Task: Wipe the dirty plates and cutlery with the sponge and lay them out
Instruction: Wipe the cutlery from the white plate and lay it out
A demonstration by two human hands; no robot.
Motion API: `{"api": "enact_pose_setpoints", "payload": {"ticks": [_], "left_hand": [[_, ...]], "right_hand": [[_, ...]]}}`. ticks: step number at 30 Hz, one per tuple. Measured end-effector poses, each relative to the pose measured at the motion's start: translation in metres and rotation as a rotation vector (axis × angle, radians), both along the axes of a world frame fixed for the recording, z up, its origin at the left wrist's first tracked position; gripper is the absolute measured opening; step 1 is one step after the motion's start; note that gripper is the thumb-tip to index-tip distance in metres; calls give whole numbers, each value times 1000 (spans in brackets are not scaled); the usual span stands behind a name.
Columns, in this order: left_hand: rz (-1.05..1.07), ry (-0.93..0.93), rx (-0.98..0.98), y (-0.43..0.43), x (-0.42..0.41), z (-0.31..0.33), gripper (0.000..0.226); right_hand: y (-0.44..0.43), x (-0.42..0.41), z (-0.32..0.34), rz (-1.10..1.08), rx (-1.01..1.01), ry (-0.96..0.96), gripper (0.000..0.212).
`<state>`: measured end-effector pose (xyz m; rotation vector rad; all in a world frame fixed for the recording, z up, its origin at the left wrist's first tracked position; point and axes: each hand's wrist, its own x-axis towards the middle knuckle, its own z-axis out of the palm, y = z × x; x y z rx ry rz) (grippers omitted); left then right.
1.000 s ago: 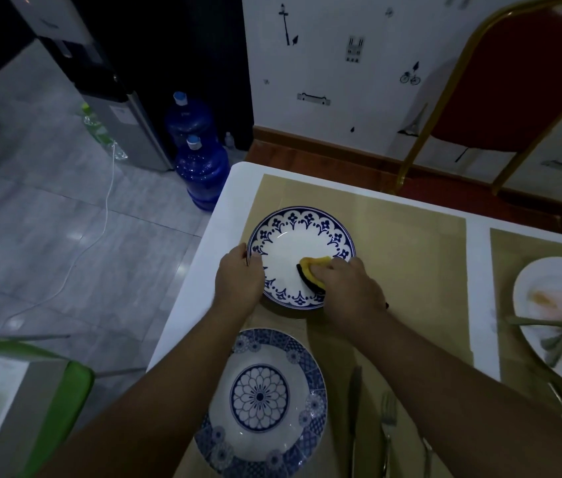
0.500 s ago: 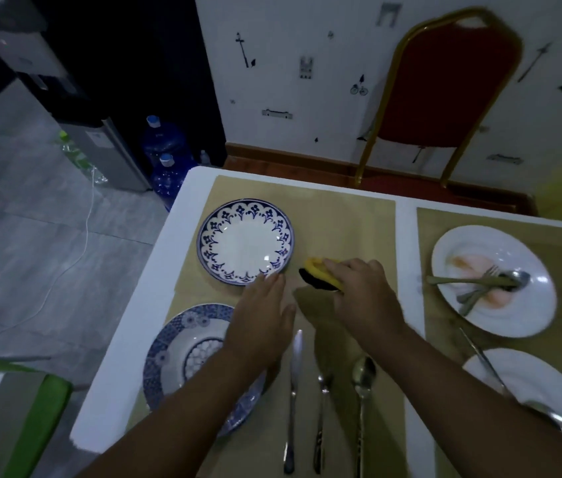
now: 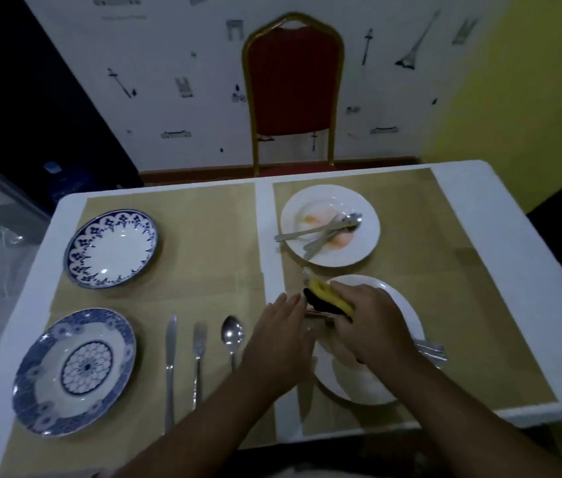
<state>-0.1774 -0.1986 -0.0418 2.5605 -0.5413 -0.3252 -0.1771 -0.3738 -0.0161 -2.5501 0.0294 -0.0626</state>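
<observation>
Both hands are now working over the near white plate (image 3: 407, 307) on the right mat, having left the blue-patterned plate (image 3: 111, 248) at the far left, where the sponge was rubbing a second ago. That plate is lying alone and looking clean, with the second blue plate (image 3: 74, 370) nearer the body and a knife (image 3: 170, 353), fork (image 3: 199, 353) and spoon (image 3: 232, 336) lined up beside it. So the left setting is probably finished, and the work is shifting to the dirty side.

The right hand (image 3: 372, 326) is clamped around the yellow sponge (image 3: 329, 298), holding it just above the near white plate's left rim. The left hand (image 3: 281, 343) is reaching in beside it with fingers loosely spread; whether it is gripping the cutlery underneath, I cannot tell. Some cutlery handles (image 3: 429, 350) are sticking out past the right wrist.

The far white plate (image 3: 358, 250) is still carrying an orange smear and a crossed fork and spoon (image 3: 324, 229), so it is still waiting its turn.
</observation>
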Motion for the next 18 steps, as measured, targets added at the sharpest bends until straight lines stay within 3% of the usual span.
{"api": "enact_pose_setpoints", "payload": {"ticks": [6, 9, 13, 18], "left_hand": [[-10, 32, 48, -48, -14, -14, 54], [83, 20, 70, -57, -4, -21, 39], [140, -45, 239, -59, 16, -31, 15], [95, -131, 325, -54, 24, -40, 9]], "right_hand": [[-70, -32, -21, -139, 35, 71, 58], [-84, -39, -29, -156, 80, 100, 60], [-90, -42, -38, -176, 106, 99, 60], [-89, -45, -44, -188, 143, 101, 60]]}}
